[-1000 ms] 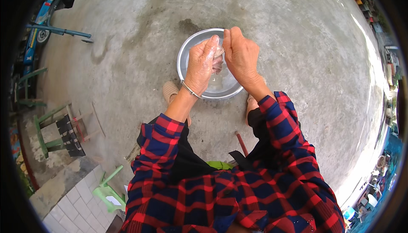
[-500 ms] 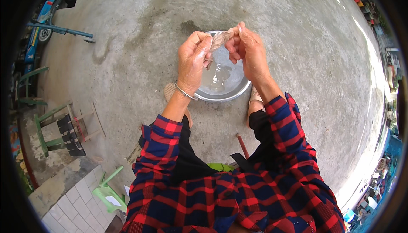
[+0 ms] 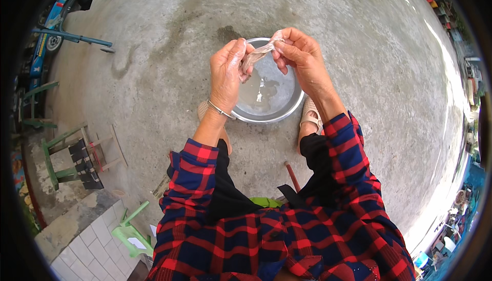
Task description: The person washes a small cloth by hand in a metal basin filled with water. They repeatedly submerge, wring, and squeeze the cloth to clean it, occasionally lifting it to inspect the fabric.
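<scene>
The left hand [image 3: 224,75] and right hand [image 3: 306,60] are farther apart than one second earlier — both pinching a soft strip [image 3: 261,52] — pale, creased and wet-looking.

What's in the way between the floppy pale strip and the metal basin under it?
Nothing that I can see: the left hand and right hand hold the floppy pale strip between them, and no other object shows between it and the round metal basin below.

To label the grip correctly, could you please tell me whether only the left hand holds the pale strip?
No, the left hand holds one part of the strip while the right hand pinches another.
</scene>
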The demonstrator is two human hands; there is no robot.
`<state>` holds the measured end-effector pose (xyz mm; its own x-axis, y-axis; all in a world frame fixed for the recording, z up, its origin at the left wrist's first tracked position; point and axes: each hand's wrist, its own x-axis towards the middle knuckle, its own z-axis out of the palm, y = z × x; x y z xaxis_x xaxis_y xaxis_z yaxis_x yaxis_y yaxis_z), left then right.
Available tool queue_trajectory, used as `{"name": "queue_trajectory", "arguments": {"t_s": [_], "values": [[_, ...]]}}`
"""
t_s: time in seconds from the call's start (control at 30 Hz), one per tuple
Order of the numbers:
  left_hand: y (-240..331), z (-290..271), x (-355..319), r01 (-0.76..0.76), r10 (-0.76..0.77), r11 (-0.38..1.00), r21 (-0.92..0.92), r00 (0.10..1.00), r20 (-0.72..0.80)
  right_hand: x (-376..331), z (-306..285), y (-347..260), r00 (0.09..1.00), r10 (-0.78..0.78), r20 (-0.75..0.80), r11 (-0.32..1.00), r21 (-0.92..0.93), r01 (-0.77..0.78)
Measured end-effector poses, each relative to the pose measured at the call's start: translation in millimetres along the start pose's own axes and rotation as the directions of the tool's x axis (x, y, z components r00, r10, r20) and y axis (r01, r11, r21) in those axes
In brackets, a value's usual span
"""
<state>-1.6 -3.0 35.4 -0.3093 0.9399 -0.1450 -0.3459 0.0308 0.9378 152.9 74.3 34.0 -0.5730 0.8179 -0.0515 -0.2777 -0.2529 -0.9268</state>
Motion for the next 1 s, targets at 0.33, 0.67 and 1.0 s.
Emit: {"name": "queue_trajectory", "arguments": {"t_s": [0.33, 0.67, 1.0], "values": [[-6.1, -6.1, 7.0, 0.027, -0.028, 1.0, 0.011, 0.997, 0.07, -1.2, 2.7, 5.4, 0.993, -0.046, -0.112, 0.924, -0.383, 0.0], [-32.7, 14.0, -11.2, 0.242, -0.236, 0.968, -0.071, 0.968, 0.086, -3.7, 25.5, 29.3, 0.9, -0.433, -0.045, 0.25, -0.965, 0.072], [-27.6, 14.1, -16.2, 0.293, -0.284, 0.954, -0.067, 0.952, 0.111, -9.6, 30.2, 37.3, 0.805, -0.588, 0.08, 0.058, -0.988, 0.14]]}}
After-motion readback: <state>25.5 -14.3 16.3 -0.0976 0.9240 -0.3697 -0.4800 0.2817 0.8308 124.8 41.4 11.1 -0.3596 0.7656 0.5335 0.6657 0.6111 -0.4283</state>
